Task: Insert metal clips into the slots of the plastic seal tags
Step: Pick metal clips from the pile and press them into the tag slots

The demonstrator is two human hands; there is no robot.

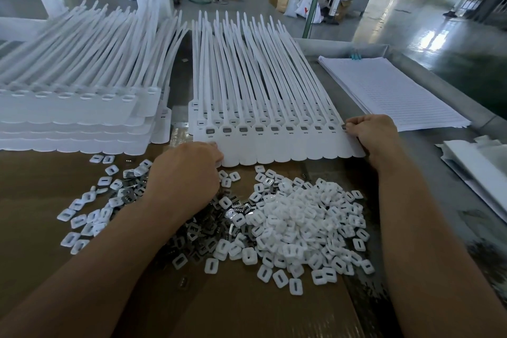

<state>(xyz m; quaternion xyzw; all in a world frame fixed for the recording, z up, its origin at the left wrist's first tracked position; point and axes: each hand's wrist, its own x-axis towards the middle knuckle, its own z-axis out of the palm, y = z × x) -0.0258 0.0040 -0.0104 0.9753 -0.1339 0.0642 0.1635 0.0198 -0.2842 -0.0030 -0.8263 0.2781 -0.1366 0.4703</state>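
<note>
Metal clips (201, 237) heaped on cardboard (41, 186) nearest me; my left hand (189, 170) and right hand (370, 134) each pinch one end of the seal tags (274, 148) row.

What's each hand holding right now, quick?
Left hand: fingers curled at left end of the seal tag row; grip cannot be told.
Right hand: pinching a metal clip at the rightmost slot.

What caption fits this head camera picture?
Left hand and right hand at a row of seal tags, metal clips piled below.
</note>
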